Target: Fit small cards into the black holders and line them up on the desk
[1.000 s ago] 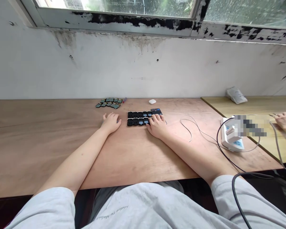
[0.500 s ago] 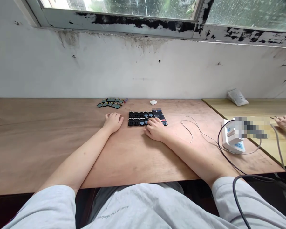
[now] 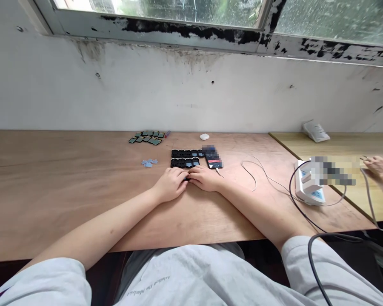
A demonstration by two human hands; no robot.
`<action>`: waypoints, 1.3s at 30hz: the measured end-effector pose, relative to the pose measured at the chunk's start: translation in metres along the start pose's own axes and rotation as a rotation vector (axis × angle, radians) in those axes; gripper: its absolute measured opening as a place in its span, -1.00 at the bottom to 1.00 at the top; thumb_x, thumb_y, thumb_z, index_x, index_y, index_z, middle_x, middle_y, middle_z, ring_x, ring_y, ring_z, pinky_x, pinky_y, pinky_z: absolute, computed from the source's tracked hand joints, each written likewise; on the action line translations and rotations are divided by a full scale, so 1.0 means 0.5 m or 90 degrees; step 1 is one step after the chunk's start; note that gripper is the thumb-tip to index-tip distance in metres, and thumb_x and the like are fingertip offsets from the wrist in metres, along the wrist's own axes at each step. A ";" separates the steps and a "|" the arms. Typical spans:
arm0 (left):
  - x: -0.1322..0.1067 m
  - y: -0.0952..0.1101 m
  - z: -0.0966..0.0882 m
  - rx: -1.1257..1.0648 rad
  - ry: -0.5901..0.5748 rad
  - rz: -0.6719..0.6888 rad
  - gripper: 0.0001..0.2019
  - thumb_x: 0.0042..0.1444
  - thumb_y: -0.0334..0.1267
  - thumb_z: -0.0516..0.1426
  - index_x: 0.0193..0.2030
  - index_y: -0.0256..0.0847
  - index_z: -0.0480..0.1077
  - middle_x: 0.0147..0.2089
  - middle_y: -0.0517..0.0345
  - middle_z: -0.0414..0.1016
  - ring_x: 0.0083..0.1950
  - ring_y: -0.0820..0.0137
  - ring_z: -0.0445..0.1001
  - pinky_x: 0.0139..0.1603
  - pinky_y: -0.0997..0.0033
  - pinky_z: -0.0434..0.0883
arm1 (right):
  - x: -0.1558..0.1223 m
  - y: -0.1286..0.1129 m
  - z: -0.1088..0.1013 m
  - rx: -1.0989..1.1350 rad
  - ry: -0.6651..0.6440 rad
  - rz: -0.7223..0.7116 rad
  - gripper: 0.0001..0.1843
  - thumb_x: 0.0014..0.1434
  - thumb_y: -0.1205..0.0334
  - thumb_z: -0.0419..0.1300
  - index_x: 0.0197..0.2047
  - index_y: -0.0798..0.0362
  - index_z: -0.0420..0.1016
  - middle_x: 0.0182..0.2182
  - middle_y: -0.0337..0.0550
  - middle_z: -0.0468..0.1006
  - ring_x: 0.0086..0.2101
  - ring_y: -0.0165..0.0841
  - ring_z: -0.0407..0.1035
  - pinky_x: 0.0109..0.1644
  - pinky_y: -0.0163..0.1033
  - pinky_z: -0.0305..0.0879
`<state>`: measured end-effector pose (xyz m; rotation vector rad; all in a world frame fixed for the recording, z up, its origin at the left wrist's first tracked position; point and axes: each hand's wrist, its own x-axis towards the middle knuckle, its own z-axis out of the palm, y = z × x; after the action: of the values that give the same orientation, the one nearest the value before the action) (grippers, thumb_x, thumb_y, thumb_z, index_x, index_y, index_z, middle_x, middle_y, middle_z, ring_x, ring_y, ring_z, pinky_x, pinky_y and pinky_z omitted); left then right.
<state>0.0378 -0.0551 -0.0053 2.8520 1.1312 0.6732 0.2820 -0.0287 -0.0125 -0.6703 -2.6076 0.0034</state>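
Meeting at the near edge of the two rows of small black plastic trays (image 3: pixel 185 158), the left hand (image 3: pixel 170 184) and right hand (image 3: pixel 204 178) pinch something tiny between them; whether the fingers close on it cannot be told. The trays look light, rigid and slippery, best gripped by their edges. The phone (image 3: pixel 213 161) at right shows unreadable digits.

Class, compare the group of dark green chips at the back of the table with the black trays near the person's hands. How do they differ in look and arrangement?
The green chips are greenish and lie loosely scattered, some tilted; the black trays are black and sit in two neat rows. The chips lie far from both hands; the trays lie just beyond the left hand and right hand. Both rest flat on the wooden table.
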 end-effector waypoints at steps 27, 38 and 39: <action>0.009 -0.209 -0.008 -0.475 0.439 -0.668 -0.68 0.16 -0.31 0.12 0.00 -0.29 0.58 -0.11 -0.07 0.60 -0.49 0.47 0.48 -0.51 0.50 0.36 | -0.005 0.010 -0.004 0.154 0.023 0.077 -0.65 0.50 0.09 0.09 0.26 0.00 0.38 0.19 0.12 0.45 -0.08 -0.21 0.54 0.10 0.01 0.53; 0.013 -0.204 -0.024 -0.616 0.508 -0.706 -0.82 0.02 -0.31 0.21 -0.22 -0.28 0.53 -0.29 0.03 0.59 -0.48 0.50 0.51 -0.56 0.60 0.29 | -0.003 0.011 -0.007 0.144 0.019 0.060 -0.68 0.50 0.11 0.10 0.21 0.02 0.43 0.14 0.11 0.50 -0.03 -0.19 0.51 0.11 -0.03 0.51; 0.012 -0.204 -0.021 -0.608 0.504 -0.695 -0.83 0.02 -0.29 0.22 -0.22 -0.27 0.52 -0.26 0.03 0.60 -0.48 0.50 0.51 -0.58 0.60 0.27 | -0.003 0.011 -0.007 0.143 0.019 0.058 -0.68 0.50 0.11 0.10 0.21 0.03 0.43 0.14 0.11 0.50 -0.03 -0.19 0.51 0.11 -0.03 0.51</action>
<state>-0.0291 0.0227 -0.0090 0.9378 1.5294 1.5906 0.2870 -0.0249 -0.0105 -0.7009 -2.4964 0.3079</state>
